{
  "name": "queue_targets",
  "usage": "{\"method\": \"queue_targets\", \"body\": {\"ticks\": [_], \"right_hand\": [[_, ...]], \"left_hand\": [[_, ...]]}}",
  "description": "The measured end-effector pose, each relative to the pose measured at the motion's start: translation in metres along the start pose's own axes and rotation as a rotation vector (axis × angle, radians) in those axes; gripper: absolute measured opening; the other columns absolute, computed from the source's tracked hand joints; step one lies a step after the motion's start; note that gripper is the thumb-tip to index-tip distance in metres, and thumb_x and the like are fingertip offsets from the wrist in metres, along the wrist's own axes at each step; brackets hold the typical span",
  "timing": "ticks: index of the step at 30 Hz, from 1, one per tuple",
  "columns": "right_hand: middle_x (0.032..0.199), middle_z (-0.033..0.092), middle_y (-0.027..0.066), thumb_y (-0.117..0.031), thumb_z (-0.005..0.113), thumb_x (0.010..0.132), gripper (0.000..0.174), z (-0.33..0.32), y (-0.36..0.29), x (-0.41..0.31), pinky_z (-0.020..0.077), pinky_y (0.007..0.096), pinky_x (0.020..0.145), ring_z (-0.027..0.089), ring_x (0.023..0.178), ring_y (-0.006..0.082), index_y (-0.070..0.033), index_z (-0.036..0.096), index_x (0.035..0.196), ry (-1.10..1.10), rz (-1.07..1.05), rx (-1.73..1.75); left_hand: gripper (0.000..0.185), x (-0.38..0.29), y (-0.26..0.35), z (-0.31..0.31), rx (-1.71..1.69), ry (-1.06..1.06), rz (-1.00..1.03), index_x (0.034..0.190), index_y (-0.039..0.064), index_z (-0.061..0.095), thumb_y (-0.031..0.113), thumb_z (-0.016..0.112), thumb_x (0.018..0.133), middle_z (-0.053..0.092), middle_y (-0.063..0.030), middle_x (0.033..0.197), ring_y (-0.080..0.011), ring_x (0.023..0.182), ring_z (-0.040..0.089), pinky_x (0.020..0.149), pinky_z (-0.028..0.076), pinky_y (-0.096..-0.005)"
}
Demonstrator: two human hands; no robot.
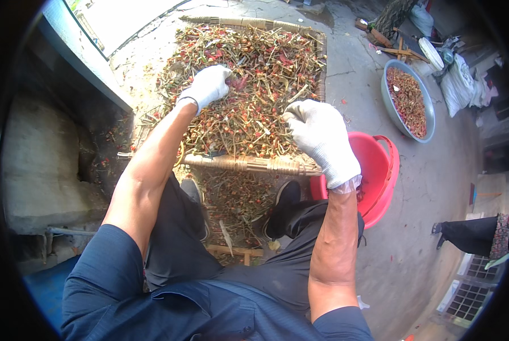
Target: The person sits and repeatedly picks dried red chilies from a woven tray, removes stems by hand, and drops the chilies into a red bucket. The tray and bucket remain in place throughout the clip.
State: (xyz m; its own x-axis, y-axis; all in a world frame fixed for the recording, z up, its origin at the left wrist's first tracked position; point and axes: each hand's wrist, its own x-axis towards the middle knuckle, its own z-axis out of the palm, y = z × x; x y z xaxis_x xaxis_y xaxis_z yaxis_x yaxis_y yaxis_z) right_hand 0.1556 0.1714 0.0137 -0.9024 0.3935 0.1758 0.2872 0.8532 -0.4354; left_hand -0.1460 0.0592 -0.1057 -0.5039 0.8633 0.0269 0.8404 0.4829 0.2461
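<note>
In front of me lies a woven bamboo tray (254, 163), heaped with dry stems and red plant fragments (246, 123) that look like chili pieces. My left hand (207, 86), in a white glove, is over the heap's left part. Its fingertips are beside a blurred red piece (238, 83); whether they grip it is unclear. Above the tray's near right corner is my right hand (316, 134), also gloved, with a clear plastic layer showing at the cuff. The fingers curl inward and what they may hold is hidden. A pink-red plastic bucket (376, 170) stands just beyond that wrist.
A grey-blue basin (388, 104) of similar red and brown bits stands at the right, near white sacks (458, 85) and a tree trunk (393, 19). Stem litter (237, 200) covers the ground between my shoes. Another person's leg (467, 234) shows at far right.
</note>
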Motion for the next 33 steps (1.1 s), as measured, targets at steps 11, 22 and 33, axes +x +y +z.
{"method": "queue_targets", "body": {"ticks": [11, 22, 33], "right_hand": [[0.097, 0.074, 0.0161, -0.032, 0.069, 0.097, 0.025, 0.009, 0.000, 0.004, 0.0566, 0.0481, 0.084, 0.073, 0.094, 0.0374, -0.008, 0.075, 0.103, 0.116, 0.002, 0.070], [0.083, 0.074, 0.0193, -0.039, 0.073, 0.097, 0.034, 0.019, -0.018, 0.015, 0.0561, 0.0476, 0.075, 0.074, 0.081, 0.0372, -0.006, 0.079, 0.096, 0.064, 0.045, 0.218], [0.073, 0.075, 0.0081, -0.023, 0.074, 0.100, 0.025, 0.001, -0.002, 0.019, 0.0557, 0.0307, 0.061, 0.073, 0.064, 0.0150, 0.001, 0.080, 0.098, 0.306, 0.370, 0.723]], "left_hand": [[0.034, -0.046, 0.058, -0.068, -1.025, -0.264, 0.120, 0.131, 0.006, 0.073, 0.001, 0.069, 0.098, 0.074, 0.0005, 0.091, -0.0054, 0.072, 0.059, 0.065, 0.050, -0.0252], [0.044, -0.069, 0.089, -0.077, -0.776, -0.096, 0.426, 0.138, 0.001, 0.068, -0.004, 0.072, 0.095, 0.077, -0.0067, 0.122, -0.0107, 0.108, 0.067, 0.096, 0.056, -0.0302], [0.022, -0.054, 0.058, -0.075, -0.781, 0.018, 0.189, 0.117, 0.005, 0.079, 0.005, 0.070, 0.097, 0.080, -0.0042, 0.096, -0.0126, 0.083, 0.073, 0.078, 0.058, -0.0299]]}}
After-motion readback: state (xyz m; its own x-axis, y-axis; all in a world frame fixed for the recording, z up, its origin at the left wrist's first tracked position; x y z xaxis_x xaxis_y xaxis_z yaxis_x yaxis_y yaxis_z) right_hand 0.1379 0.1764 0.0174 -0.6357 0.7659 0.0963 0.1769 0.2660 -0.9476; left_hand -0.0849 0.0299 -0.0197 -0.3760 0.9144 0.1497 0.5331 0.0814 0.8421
